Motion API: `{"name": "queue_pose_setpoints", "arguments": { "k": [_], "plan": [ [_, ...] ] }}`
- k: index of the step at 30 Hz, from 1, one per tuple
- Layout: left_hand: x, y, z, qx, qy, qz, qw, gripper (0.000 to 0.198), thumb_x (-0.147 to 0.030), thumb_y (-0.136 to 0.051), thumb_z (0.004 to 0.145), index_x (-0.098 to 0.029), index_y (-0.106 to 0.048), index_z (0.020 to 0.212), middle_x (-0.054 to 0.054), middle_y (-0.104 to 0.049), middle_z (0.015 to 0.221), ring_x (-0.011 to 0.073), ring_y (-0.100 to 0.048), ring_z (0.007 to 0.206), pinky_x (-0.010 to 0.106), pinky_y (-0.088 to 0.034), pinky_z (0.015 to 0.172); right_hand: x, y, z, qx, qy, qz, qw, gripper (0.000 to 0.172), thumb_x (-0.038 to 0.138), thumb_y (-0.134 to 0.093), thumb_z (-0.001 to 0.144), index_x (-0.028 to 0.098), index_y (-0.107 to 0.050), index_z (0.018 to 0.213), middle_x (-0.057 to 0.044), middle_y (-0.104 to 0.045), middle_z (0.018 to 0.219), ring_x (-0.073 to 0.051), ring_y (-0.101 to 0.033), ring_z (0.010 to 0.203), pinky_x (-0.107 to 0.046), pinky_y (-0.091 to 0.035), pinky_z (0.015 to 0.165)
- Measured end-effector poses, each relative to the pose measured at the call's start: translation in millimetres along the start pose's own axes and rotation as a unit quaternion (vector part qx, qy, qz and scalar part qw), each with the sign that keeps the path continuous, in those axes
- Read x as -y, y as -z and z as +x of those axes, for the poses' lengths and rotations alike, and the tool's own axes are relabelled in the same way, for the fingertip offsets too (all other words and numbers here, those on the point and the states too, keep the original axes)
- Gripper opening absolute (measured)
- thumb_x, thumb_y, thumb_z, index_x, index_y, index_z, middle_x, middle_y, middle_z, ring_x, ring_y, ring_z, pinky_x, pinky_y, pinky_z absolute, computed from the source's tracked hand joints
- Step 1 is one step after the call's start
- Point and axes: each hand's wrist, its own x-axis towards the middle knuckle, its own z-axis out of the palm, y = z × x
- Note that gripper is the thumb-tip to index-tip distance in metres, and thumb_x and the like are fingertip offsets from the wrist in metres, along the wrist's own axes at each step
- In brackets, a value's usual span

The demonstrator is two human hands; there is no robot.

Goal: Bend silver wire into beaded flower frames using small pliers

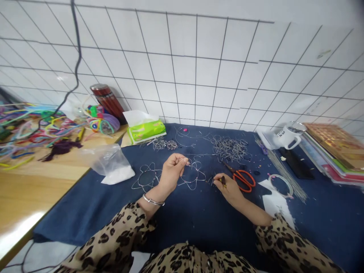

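My left hand [172, 172] is closed, thumb and fingertips pinching the upper edge of a flower-shaped wire frame [196, 184] threaded with small pink beads. A second beaded wire frame [137, 185] lies on the cloth left of that hand. My right hand [229, 190] is closed around a small dark-and-yellow tool [223, 180], mostly hidden in the palm. Its fingertips are down at small dark bits [209, 179] on the cloth; whether they pinch one, I cannot make out. Orange-handled scissors [248, 185] lie just right of this hand.
Behind the hands is a tangled pile of short wires [230, 149]. A green tissue pack [146, 131], plastic bag [113, 157] and red flask [108, 100] stand left. To the right are a wire coil [289, 185], straight wires [287, 178], phone [297, 163], white mug [288, 137] and stacked books [338, 151].
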Motion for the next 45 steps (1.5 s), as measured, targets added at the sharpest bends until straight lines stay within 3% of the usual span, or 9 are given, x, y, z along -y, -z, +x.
{"name": "queue_pose_setpoints", "arguments": {
  "k": [3, 7, 10, 13, 24, 34, 40, 45],
  "plan": [
    [3.3, 4.6, 2.4, 0.009, 0.015, 0.008, 1.000, 0.017, -0.030, -0.063, 0.078, -0.015, -0.054, 0.080, -0.002, -0.061, 0.066, 0.0019, -0.036, 0.036, 0.016, -0.026, 0.037, 13.5, 17.2, 14.5, 0.040, -0.009, -0.013, 0.999, 0.031, 0.046, -0.042, 0.087, 0.021, -0.052, 0.103, 0.001, -0.057, 0.069, -0.014, -0.055, 0.061, -0.027, -0.042, 0.061],
    [7.7, 11.0, 5.5, 0.023, 0.022, 0.036, 0.999, 0.013, -0.026, -0.066, 0.075, -0.015, -0.057, 0.076, -0.004, -0.055, 0.057, 0.0025, -0.039, 0.037, 0.016, -0.030, 0.039, 42.5, 35.0, 44.7, 0.093, 0.081, -0.170, 0.978, 0.030, 0.049, -0.047, 0.085, 0.021, -0.059, 0.085, -0.003, -0.058, 0.077, -0.016, -0.054, 0.073, -0.028, -0.039, 0.066],
    [8.6, 13.6, 6.9, 0.041, 0.014, 0.049, 0.998, 0.012, -0.025, -0.066, 0.075, -0.015, -0.059, 0.074, 0.000, -0.060, 0.074, 0.0015, -0.042, 0.039, 0.017, -0.033, 0.039, 54.8, 33.4, 66.7, 0.162, 0.130, -0.231, 0.950, 0.033, 0.050, -0.046, 0.085, 0.022, -0.062, 0.085, -0.004, -0.058, 0.077, -0.017, -0.053, 0.074, -0.028, -0.037, 0.066],
    [8.1, 15.2, 7.2, 0.065, 0.001, 0.056, 0.996, 0.009, -0.023, -0.066, 0.076, -0.016, -0.061, 0.076, 0.002, -0.061, 0.086, 0.0010, -0.045, 0.041, 0.018, -0.035, 0.039, 55.2, 23.8, 81.4, 0.191, 0.154, -0.259, 0.934, 0.035, 0.053, -0.045, 0.085, 0.022, -0.062, 0.083, -0.004, -0.056, 0.074, -0.016, -0.051, 0.071, -0.028, -0.034, 0.062],
    [11.6, 16.0, 8.3, 0.123, 0.027, 0.076, 0.989, 0.008, -0.023, -0.061, 0.080, -0.016, -0.061, 0.080, 0.002, -0.059, 0.085, 0.0017, -0.045, 0.042, 0.018, -0.037, 0.042, 37.5, 8.1, 89.9, 0.208, 0.159, -0.254, 0.931, 0.038, 0.056, -0.044, 0.084, 0.022, -0.060, 0.079, -0.002, -0.055, 0.071, -0.014, -0.051, 0.068, -0.025, -0.030, 0.057],
    [13.7, 17.8, 12.1, 0.142, 0.071, 0.122, 0.980, 0.015, -0.029, -0.058, 0.083, -0.014, -0.061, 0.085, -0.001, -0.055, 0.069, 0.0046, -0.047, 0.049, 0.019, -0.041, 0.053, 30.4, 11.5, 91.0, 0.175, 0.128, -0.276, 0.936, 0.044, 0.058, -0.037, 0.086, 0.021, -0.060, 0.081, 0.000, -0.059, 0.075, -0.012, -0.053, 0.070, -0.022, -0.029, 0.056],
    [15.0, 20.0, 15.1, 0.146, 0.132, 0.118, 0.973, 0.019, -0.030, -0.061, 0.081, -0.016, -0.064, 0.092, -0.001, -0.057, 0.067, 0.0065, -0.050, 0.054, 0.019, -0.043, 0.053, 27.9, 9.7, 92.7, 0.155, 0.125, -0.280, 0.939, 0.043, 0.057, -0.037, 0.087, 0.021, -0.060, 0.080, 0.001, -0.059, 0.074, -0.012, -0.053, 0.071, -0.022, -0.030, 0.059],
    [15.6, 20.3, 13.3, 0.149, 0.135, 0.123, 0.972, 0.023, -0.030, -0.063, 0.078, -0.017, -0.065, 0.097, -0.002, -0.057, 0.065, 0.0052, -0.049, 0.049, 0.018, -0.044, 0.049, 30.5, 7.3, 89.5, 0.136, 0.132, -0.298, 0.936, 0.043, 0.057, -0.038, 0.087, 0.021, -0.060, 0.081, 0.001, -0.059, 0.074, -0.012, -0.052, 0.070, -0.022, -0.030, 0.058]
  ]
}}
